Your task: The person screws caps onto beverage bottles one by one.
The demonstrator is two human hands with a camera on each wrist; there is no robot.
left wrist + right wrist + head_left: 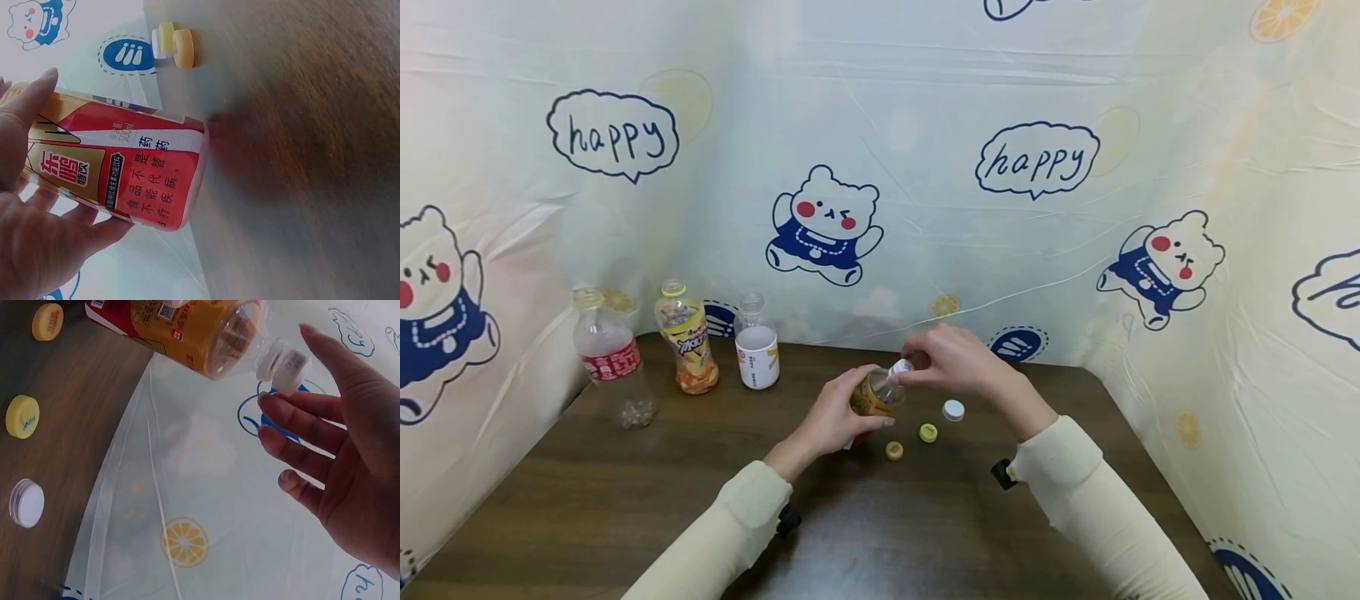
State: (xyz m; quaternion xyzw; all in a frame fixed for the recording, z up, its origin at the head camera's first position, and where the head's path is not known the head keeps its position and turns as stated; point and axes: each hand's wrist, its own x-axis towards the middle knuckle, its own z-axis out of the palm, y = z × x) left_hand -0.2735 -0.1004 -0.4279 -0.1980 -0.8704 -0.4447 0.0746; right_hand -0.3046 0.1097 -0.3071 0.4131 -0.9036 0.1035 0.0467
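Observation:
My left hand [835, 412] grips a plastic drink bottle [112, 156] with a red and gold label, the thumb on one side and the fingers curled round the other. The bottle is tilted, its neck towards my right hand [369, 437], and its base is close over the table. A white cap [292, 372] sits on the bottle's mouth. At the cap, my right fingertips [275, 406] touch its side, while the thumb stands a little apart from it, the other fingers loosely spread.
On the brown table [880, 533] near the bottle lie an orange cap [893, 451], a yellow cap [928, 432] and a white cap [953, 410]. Back left stand three uncapped bottles: one red-labelled [612, 362], one yellow [687, 337], one white-labelled [757, 358]. A printed curtain [925, 83] surrounds the table.

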